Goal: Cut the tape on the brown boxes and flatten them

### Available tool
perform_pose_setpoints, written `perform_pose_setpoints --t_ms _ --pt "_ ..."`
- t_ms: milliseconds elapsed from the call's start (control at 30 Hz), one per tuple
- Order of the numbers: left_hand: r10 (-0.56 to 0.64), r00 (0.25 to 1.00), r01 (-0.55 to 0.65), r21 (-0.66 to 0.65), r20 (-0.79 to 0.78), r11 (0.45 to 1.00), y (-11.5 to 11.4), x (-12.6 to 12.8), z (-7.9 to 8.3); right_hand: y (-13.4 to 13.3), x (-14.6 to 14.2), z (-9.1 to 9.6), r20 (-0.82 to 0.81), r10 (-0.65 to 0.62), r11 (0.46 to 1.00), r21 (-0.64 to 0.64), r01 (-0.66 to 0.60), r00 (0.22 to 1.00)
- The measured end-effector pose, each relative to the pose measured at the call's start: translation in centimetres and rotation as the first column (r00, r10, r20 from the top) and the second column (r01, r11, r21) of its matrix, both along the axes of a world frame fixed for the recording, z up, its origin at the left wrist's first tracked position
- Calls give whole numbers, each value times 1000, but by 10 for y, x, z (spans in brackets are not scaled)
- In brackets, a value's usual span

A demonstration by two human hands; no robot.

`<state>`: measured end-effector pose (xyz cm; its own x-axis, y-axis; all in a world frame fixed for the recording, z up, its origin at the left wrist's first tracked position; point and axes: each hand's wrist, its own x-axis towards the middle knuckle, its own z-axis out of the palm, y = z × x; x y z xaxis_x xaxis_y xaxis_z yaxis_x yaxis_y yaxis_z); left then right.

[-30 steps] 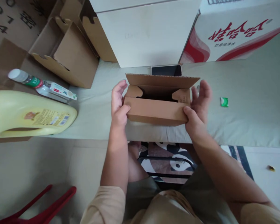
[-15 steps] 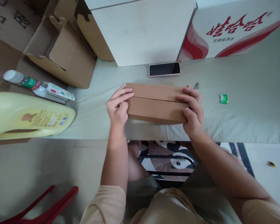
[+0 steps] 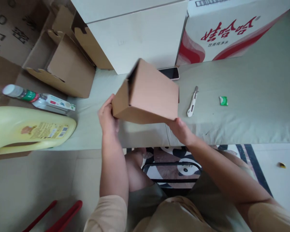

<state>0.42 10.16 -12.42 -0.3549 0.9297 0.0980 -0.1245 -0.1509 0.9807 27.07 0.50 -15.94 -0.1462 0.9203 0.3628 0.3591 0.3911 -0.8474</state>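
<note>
A brown cardboard box is tilted in front of me, with a dark gap along its upper left edge. My left hand grips the box's left end, its fingers partly hidden behind the cardboard. At the lower right corner my right hand holds the box from below, most of its fingers out of sight underneath. Right of the box a white utility knife lies on the pale green cloth. The box covers part of a phone behind it.
At left stand open cardboard cartons, a clear bottle and a yellow jug. White boxes and a red-and-white carton line the back. A small green packet lies at right. Red chair parts show at lower left.
The box has been turned and tilted up, showing a larger face and its left end. My right hand has shifted to its lower corner. The utility knife is now uncovered.
</note>
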Motion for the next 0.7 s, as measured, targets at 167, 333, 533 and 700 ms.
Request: perform_pose_setpoints --t_ms 167,333,533,700 --pt "-315 933 349 -217 175 912 -13 33 -1 -6 -2 24 172 -87 996 17 85 981" --pt "-435 894 445 -332 108 832 -18 38 -2 -7 14 56 120 -159 976 171 137 980" --pt "-541 807 574 -535 238 620 -32 60 3 -9 22 78 -59 -233 962 135 239 971" --pt "-749 663 564 -638 -28 524 -31 72 -4 -1 31 66 -170 -272 962 -24 272 947"
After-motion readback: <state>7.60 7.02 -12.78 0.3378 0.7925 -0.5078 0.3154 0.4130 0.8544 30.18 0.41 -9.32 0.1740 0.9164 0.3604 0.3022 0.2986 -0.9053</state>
